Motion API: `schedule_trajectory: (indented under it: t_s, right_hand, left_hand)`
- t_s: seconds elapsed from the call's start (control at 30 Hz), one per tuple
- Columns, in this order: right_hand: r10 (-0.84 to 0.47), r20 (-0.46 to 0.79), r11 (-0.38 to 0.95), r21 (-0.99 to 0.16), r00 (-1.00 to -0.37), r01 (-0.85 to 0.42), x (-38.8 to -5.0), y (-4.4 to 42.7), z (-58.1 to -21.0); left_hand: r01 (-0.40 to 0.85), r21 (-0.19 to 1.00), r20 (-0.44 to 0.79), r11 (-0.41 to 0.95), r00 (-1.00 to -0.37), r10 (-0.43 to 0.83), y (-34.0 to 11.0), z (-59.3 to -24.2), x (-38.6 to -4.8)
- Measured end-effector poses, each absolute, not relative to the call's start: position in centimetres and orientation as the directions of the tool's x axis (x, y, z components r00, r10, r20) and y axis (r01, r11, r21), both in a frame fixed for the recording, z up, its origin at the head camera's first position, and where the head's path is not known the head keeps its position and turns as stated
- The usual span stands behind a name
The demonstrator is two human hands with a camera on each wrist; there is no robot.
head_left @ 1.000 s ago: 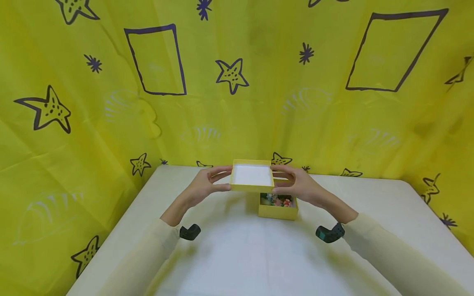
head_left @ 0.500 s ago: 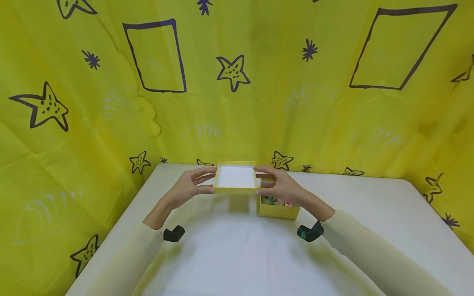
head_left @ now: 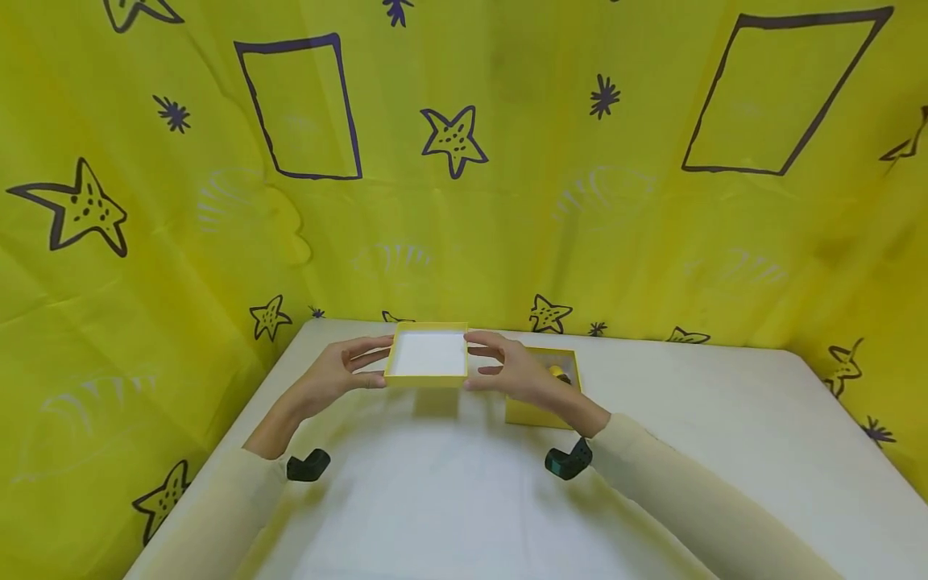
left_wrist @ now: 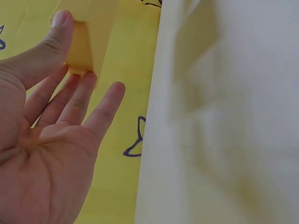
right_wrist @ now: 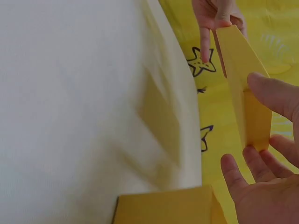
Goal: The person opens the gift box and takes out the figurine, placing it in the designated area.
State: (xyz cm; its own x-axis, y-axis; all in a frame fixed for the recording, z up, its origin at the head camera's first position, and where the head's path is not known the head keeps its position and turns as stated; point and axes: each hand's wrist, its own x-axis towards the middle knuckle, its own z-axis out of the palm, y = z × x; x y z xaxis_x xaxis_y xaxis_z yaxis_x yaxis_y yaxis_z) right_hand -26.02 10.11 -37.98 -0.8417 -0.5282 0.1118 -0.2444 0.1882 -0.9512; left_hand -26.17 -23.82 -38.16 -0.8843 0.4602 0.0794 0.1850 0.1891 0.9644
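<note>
A shallow yellow lid (head_left: 426, 380) with a white inside is held above the table by both hands, its hollow side showing in the head view. My left hand (head_left: 324, 376) pinches its left side between thumb and fingers; my right hand (head_left: 516, 372) pinches the right side. Behind the right hand and wrist stands a yellow box (head_left: 532, 413), partly covered, with a small yellow and dark item (head_left: 557, 372) visible inside. In the right wrist view the lid (right_wrist: 240, 70) is seen edge-on, above the table, apart from the box (right_wrist: 163, 207).
The white table (head_left: 435, 499) reaches back to a yellow curtain (head_left: 507, 225) printed with stars and frames. A dark device sits at each wrist, the left one (head_left: 308, 466) and the right one (head_left: 569, 460). Shadows of the hands and lid fall on the table.
Both hands have carried the lid leftward and slightly down, away from above the box. The box has stayed in place, and the right hand and wrist now cover part of it.
</note>
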Motion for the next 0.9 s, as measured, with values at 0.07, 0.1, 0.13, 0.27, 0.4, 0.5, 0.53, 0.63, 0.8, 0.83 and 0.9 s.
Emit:
schedule_trajectory:
  t_s: [0.07, 0.1, 0.13, 0.27, 0.4, 0.5, 0.53, 0.63, 0.8, 0.83, 0.9]
  right_hand:
    - [-0.52, 0.108, 0.195, -0.951, -0.847, -0.241, -26.0, 9.6, -38.3]
    - [-0.517, 0.111, 0.193, -0.951, -0.849, -0.242, -26.1, 9.3, -38.5]
    - [-0.514, 0.111, 0.194, -0.951, -0.851, -0.241, -26.1, 9.1, -38.7]
    - [-0.506, 0.124, 0.184, -0.951, -0.853, -0.247, -26.1, 8.3, -39.4]
    - [-0.518, 0.145, 0.147, -0.956, -0.843, -0.255, -26.0, 7.6, -39.8]
    - [-0.521, 0.142, 0.136, -0.96, -0.841, -0.246, -25.9, 7.1, -39.9]
    - [-0.523, 0.14, 0.135, -0.96, -0.841, -0.244, -25.9, 6.9, -39.9]
    - [-0.517, 0.126, 0.142, -0.963, -0.846, -0.23, -25.8, 6.4, -40.1]
    - [-0.502, 0.087, 0.163, -0.968, -0.861, -0.192, -25.5, 5.6, -40.7]
    - [-0.501, 0.086, 0.162, -0.968, -0.861, -0.19, -25.5, 5.5, -40.9]
    - [-0.495, 0.075, 0.165, -0.97, -0.865, -0.178, -25.4, 5.2, -41.2]
  left_hand:
    - [0.17, 0.966, 0.064, 0.194, -0.887, 0.458, -24.3, -38.3, -26.1]
    - [0.164, 0.966, 0.057, 0.198, -0.888, 0.456, -24.4, -38.4, -26.0]
    - [0.162, 0.966, 0.054, 0.201, -0.888, 0.457, -24.6, -38.4, -26.0]
    - [0.154, 0.964, 0.039, 0.218, -0.89, 0.455, -25.3, -38.7, -25.9]
    - [0.147, 0.96, 0.025, 0.237, -0.891, 0.453, -26.0, -38.8, -26.0]
    - [0.13, 0.961, 0.006, 0.244, -0.894, 0.449, -26.4, -38.9, -26.1]
    - [0.124, 0.962, 0.002, 0.244, -0.894, 0.447, -26.6, -38.9, -26.1]
    - [0.114, 0.964, -0.007, 0.242, -0.894, 0.449, -27.0, -39.0, -26.0]
    - [0.088, 0.968, -0.03, 0.235, -0.89, 0.455, -27.7, -39.4, -25.9]
    - [0.08, 0.969, -0.036, 0.232, -0.889, 0.456, -27.8, -39.5, -25.9]
    - [0.065, 0.972, -0.046, 0.226, -0.888, 0.458, -28.1, -39.7, -25.8]
